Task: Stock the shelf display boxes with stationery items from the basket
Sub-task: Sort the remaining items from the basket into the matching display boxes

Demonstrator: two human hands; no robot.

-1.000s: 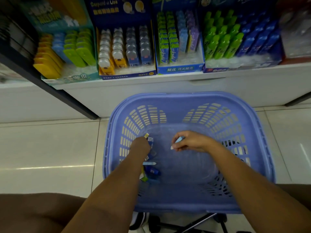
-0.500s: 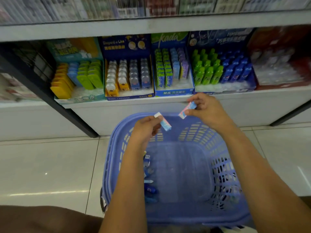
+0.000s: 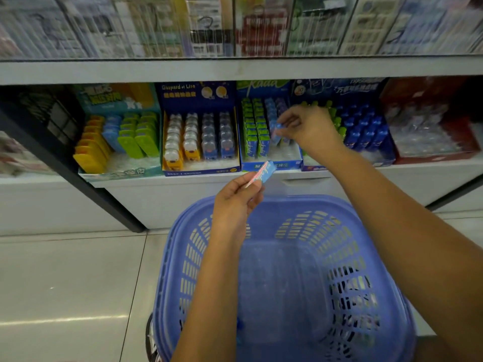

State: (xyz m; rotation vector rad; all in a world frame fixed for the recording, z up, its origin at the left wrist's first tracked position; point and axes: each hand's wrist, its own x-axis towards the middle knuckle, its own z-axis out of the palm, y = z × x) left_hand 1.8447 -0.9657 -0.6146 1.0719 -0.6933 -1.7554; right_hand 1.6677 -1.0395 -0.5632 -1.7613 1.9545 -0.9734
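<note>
Though apart, left hand [image 3: 235,205] tight on one eraser [image 3: 262,174] above basket [image 3: 371,218], right hand [image 3: 312,128] on another [image 3: 276,131] at display box [image 3: 271,166].

Tilted eraser [image 3: 262,174] before display box [image 3: 287,165]; second eraser [image 3: 277,131] above.

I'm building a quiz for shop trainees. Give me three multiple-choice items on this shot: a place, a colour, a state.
1. The right hand has its blue pack: A over the Kada display box; B on the floor; C on the top shelf.
2. The basket is: A red; B blue; C yellow.
3. The left hand is: A open; B holding a pink-and-blue pack; C pressing the floor.
Key: 1 A, pinched above that box's rows; 2 B, blue slatted walls; 3 B, it pinches the pack's end.
</note>
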